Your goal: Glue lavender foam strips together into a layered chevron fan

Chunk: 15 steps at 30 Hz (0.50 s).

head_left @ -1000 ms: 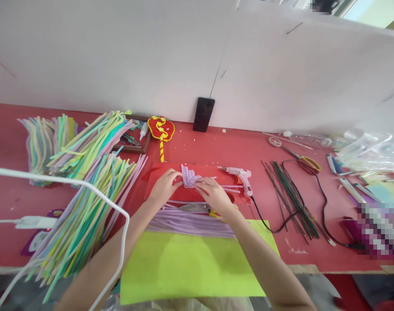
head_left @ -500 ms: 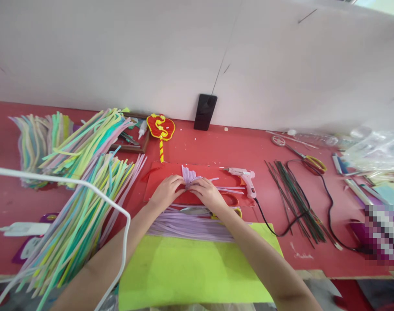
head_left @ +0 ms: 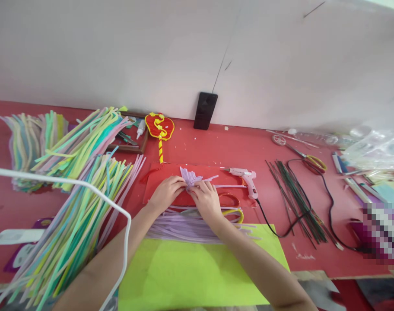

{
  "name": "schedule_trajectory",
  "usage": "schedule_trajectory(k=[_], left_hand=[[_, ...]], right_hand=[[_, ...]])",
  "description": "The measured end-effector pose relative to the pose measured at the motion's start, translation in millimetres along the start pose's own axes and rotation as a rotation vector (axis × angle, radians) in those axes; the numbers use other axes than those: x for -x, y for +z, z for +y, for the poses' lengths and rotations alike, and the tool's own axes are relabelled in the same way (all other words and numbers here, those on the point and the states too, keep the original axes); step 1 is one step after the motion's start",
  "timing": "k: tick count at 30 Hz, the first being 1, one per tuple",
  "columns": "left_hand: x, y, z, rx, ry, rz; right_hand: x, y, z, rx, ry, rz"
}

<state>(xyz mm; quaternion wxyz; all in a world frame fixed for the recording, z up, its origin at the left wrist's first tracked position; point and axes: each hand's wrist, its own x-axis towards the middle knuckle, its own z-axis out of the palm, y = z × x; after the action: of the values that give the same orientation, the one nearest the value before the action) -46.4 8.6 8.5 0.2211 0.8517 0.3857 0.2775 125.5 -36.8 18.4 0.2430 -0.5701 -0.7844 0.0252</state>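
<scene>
Both my hands pinch a small folded fan of lilac foam strips (head_left: 191,176) over a red sheet (head_left: 158,177). My left hand (head_left: 166,192) grips its left side with the fingers curled. On the right side my right hand (head_left: 206,198) presses down, fingers closed on the folds. A bundle of loose lilac strips (head_left: 180,224) lies just below my wrists, overlapping a lime green sheet (head_left: 190,268). Scissors with red and yellow handles (head_left: 231,207) rest beside my right hand.
A white glue gun (head_left: 247,179) with a black cord lies right of the red sheet. Green wire stems (head_left: 294,201) and other scissors (head_left: 309,160) lie further right. Piles of pastel strips (head_left: 83,181) fill the left. A black phone (head_left: 205,110) leans on the wall near a red-yellow ornament (head_left: 160,127).
My right hand has drawn in toward the left, over the lilac fan, uncovering the scissor handles. The view has drifted slightly; my left hand stays put.
</scene>
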Motion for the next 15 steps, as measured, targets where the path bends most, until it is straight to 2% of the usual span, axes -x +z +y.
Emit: schedule_trajectory(k=[4,15], left_hand=[[-1.4,0.1,1.1,0.021,-0.009,0.010],[-2.8,2.3,-0.7,0.079,-0.033,0.037]], right_hand=[[5.9,5.0,-5.5,0.034,0.029,0.009],[8.1,10.5,-9.1,0.118,-0.014,0.014]])
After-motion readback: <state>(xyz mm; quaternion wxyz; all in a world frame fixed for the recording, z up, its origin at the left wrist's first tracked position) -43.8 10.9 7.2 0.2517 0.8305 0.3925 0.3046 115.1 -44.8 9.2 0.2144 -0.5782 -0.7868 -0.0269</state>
